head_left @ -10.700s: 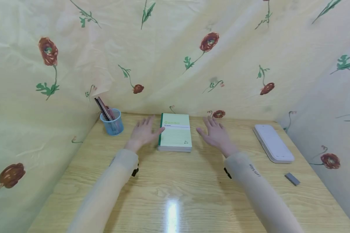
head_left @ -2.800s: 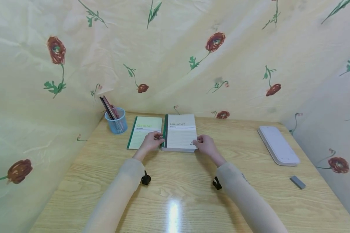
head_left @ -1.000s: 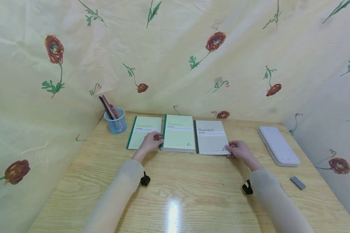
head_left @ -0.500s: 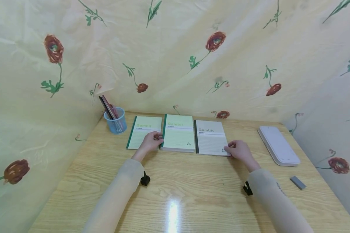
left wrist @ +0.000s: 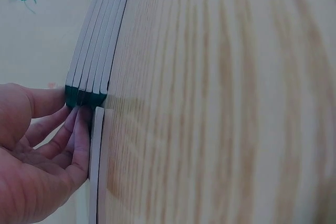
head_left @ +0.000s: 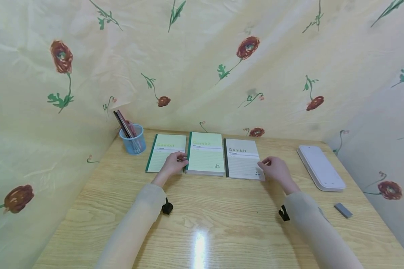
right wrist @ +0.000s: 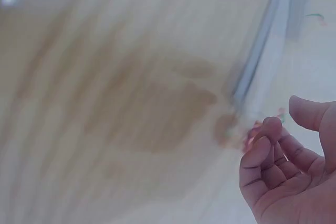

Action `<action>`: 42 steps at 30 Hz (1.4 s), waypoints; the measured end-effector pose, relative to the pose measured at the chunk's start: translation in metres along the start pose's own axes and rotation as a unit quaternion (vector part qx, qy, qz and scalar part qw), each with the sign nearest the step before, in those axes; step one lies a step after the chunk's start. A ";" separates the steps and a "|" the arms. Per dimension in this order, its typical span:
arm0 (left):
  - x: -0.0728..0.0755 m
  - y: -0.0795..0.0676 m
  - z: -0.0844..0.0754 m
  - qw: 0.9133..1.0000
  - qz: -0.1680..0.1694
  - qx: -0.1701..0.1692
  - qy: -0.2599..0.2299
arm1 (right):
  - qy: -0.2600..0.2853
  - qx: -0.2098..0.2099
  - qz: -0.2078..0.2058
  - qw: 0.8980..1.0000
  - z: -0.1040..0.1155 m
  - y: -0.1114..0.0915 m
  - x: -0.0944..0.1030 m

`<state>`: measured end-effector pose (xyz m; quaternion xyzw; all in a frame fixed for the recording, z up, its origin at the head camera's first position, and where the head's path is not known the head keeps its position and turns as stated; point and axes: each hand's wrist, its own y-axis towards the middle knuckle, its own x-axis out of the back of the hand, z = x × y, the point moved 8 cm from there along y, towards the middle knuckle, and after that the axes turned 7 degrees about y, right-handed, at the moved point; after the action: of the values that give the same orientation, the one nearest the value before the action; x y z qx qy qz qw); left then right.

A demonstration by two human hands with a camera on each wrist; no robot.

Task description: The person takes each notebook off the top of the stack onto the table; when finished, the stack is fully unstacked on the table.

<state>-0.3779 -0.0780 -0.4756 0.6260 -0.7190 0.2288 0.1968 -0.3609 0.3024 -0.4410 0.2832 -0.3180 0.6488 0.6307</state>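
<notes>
Left hand (head_left: 173, 163) touches notebook stack (head_left: 205, 157), fingers loosely bent. Right hand (head_left: 277, 170) relaxed at gray notebook (head_left: 242, 160)'s edge, gripping nothing. Light left pressure should hold the stack square.

The right hand (head_left: 277, 170) has released the grey-spined notebook (head_left: 243, 160) and lifted slightly.

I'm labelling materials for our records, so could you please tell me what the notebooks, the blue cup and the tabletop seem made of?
Notebooks: likely paper with smooth printed covers; pale page edges show.
Blue cup: probably plastic, as its wall looks see-through; fine mesh is possible.
Tabletop: glossy wood or wood-look laminate, given its grain and bright reflection.
</notes>
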 end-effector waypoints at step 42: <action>0.000 -0.001 -0.001 1.000 -0.003 -0.002 0.005 | 0.087 0.030 0.027 0.995 0.098 0.010 -0.100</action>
<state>-0.3764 -0.0776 -0.4748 0.6270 -0.7164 0.2299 0.2020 -0.3700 0.1636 -0.4559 0.2360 -0.2495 0.6970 0.6294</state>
